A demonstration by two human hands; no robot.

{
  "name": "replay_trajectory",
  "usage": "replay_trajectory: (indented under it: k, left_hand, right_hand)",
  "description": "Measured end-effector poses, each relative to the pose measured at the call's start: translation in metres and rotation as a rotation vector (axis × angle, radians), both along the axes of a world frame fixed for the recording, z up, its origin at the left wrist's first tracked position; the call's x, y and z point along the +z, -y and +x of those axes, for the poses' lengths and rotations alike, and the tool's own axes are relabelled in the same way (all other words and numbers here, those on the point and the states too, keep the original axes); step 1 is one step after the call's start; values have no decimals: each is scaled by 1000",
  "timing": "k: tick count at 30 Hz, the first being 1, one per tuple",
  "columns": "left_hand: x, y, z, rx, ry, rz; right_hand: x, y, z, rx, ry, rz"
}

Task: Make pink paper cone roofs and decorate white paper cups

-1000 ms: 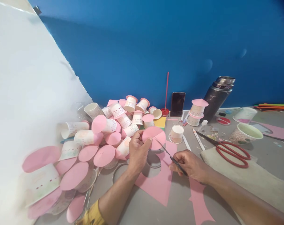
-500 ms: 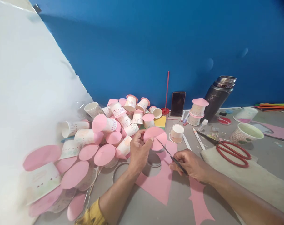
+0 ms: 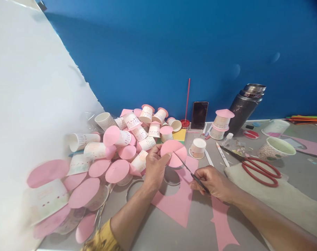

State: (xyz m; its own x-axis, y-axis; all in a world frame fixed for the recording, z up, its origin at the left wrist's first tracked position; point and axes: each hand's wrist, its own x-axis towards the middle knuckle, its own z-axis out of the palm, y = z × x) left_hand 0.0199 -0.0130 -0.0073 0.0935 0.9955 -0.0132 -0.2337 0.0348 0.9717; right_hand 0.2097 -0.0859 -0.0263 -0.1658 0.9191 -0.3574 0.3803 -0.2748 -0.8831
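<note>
My left hand [image 3: 157,164] pinches the lower left edge of a pink paper disc [image 3: 175,150], holding it up above the table. In my right hand [image 3: 206,179] is a pair of dark-handled scissors [image 3: 197,179], whose blades lie across the disc with the tips near its middle. Beneath both hands lies a pink paper sheet [image 3: 183,209] with a round hole, and a clear ring-like round piece [image 3: 172,176] shows at that hole. A cut pink offcut [image 3: 222,226] lies below my right wrist.
Many decorated paper cups [image 3: 119,137] with pink discs are heaped on the left. Large red-handled scissors [image 3: 261,170] rest on a cloth [image 3: 273,198] at right. A phone [image 3: 199,115], stacked cups [image 3: 221,123] and a dark flask [image 3: 246,108] stand along the blue wall.
Hardly anything differs. The view has shifted very slightly, while both hands, the disc and the scissors keep nearly the same positions.
</note>
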Motion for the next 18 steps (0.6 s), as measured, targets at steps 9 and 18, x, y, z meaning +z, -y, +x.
replay_trajectory:
  k: [9, 18]
  left_hand:
    - [-5, -3, 0, -25, 48, -16]
    - [-9, -6, 0, -36, 71, 5]
  right_hand:
    - [3, 0, 0, 10, 7, -2]
    - [-2, 0, 2, 11, -11, 1]
